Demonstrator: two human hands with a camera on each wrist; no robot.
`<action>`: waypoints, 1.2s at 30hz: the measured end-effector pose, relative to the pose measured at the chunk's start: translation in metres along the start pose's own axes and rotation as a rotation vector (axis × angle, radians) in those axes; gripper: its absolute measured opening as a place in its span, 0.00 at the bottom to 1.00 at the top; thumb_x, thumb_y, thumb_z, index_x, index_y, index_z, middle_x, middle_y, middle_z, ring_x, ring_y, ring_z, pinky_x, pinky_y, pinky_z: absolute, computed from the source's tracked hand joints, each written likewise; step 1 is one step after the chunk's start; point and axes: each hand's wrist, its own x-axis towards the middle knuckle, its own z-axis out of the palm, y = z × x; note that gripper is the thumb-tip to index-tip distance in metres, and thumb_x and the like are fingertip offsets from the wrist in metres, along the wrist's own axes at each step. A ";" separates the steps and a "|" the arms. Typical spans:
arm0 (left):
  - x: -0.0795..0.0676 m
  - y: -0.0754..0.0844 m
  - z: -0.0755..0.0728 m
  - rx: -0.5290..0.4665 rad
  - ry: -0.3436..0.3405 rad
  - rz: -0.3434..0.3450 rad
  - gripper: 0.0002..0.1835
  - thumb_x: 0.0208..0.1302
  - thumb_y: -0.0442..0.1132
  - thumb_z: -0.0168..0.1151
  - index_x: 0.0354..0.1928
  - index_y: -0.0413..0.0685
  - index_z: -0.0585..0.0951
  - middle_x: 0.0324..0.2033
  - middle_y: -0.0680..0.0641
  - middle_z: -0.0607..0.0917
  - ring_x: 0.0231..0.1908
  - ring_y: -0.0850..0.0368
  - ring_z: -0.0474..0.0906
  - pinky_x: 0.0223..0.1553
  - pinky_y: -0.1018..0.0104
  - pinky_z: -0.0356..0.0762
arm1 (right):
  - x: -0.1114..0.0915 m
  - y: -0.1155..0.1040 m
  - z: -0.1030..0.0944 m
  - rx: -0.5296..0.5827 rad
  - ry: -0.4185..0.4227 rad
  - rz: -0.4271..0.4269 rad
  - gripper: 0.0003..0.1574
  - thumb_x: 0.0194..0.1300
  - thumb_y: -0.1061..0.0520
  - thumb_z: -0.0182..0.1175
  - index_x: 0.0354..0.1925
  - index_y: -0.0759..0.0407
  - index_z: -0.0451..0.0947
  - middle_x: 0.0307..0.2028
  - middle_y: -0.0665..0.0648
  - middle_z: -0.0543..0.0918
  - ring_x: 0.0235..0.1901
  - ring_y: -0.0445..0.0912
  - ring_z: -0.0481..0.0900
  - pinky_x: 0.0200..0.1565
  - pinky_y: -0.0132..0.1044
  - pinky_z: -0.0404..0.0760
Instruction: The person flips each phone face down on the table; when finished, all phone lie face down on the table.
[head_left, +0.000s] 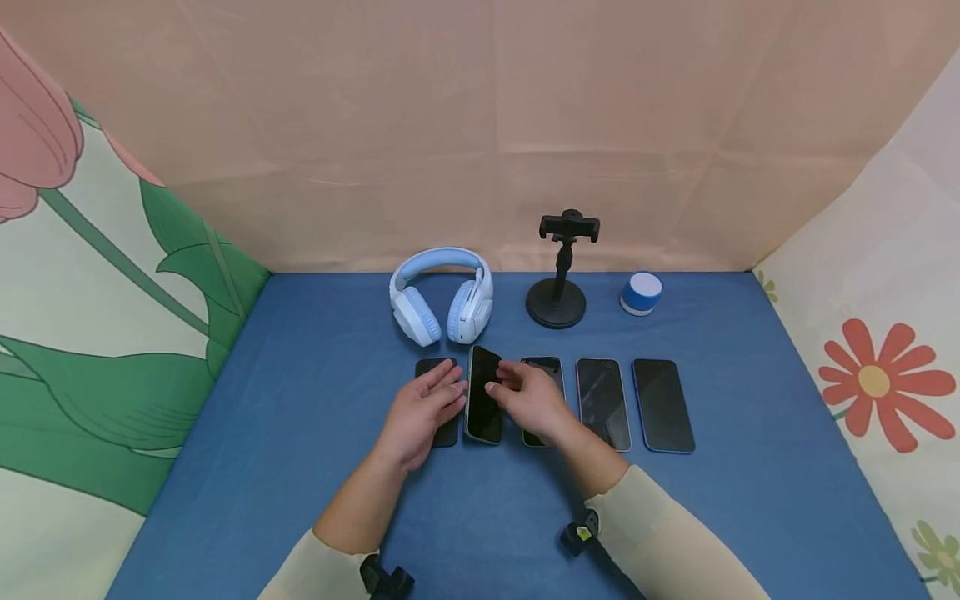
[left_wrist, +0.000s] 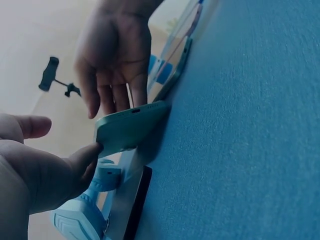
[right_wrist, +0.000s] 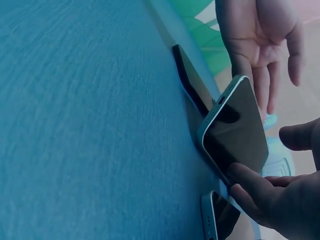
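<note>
A phone with a dark screen and pale green casing (head_left: pixel 482 417) is tipped up on its right long edge between my hands. My left hand (head_left: pixel 423 412) has its fingers extended, their tips at the phone's raised left edge. Fingers of my right hand (head_left: pixel 534 402) touch the screen side near the lower edge, and the thumb stands apart from it. In the left wrist view the green back (left_wrist: pixel 127 134) faces my left fingers. A black phone (head_left: pixel 448 435) lies left of it, partly covered by my left hand. Another phone (head_left: pixel 551 367) lies partly hidden beneath my right hand.
Two more dark-screened phones (head_left: pixel 603 400) (head_left: pixel 663 408) lie to the right in the same row. Behind the row are light-blue headphones (head_left: pixel 471 310), a black phone stand (head_left: pixel 557 307) and a blue-and-white round container (head_left: pixel 641 293). Blue cloth (head_left: pixel 300 400) covers the table.
</note>
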 end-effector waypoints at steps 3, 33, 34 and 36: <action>0.000 0.002 0.002 -0.019 -0.002 0.004 0.34 0.78 0.31 0.53 0.81 0.36 0.54 0.77 0.37 0.63 0.74 0.44 0.65 0.66 0.58 0.73 | 0.000 -0.002 0.002 0.070 -0.011 0.024 0.36 0.75 0.51 0.63 0.73 0.65 0.69 0.64 0.63 0.80 0.58 0.55 0.82 0.54 0.47 0.86; 0.000 -0.002 0.007 -0.122 -0.103 -0.003 0.36 0.78 0.32 0.53 0.81 0.36 0.51 0.76 0.32 0.62 0.74 0.39 0.65 0.66 0.53 0.75 | 0.025 -0.005 0.003 0.165 0.062 0.069 0.32 0.74 0.43 0.64 0.67 0.58 0.75 0.54 0.60 0.81 0.37 0.51 0.87 0.35 0.44 0.90; 0.000 -0.003 0.007 -0.121 -0.109 -0.005 0.37 0.78 0.32 0.53 0.81 0.36 0.50 0.77 0.32 0.62 0.74 0.39 0.64 0.66 0.53 0.75 | 0.026 -0.006 0.002 0.162 0.067 0.071 0.32 0.74 0.43 0.64 0.67 0.58 0.76 0.53 0.60 0.81 0.37 0.51 0.87 0.35 0.44 0.90; -0.001 -0.004 0.007 -0.120 -0.120 -0.008 0.37 0.78 0.32 0.53 0.81 0.36 0.50 0.77 0.32 0.62 0.74 0.39 0.64 0.67 0.53 0.74 | 0.027 -0.006 0.001 0.158 0.072 0.074 0.31 0.73 0.44 0.65 0.66 0.58 0.76 0.52 0.60 0.81 0.36 0.52 0.87 0.35 0.44 0.90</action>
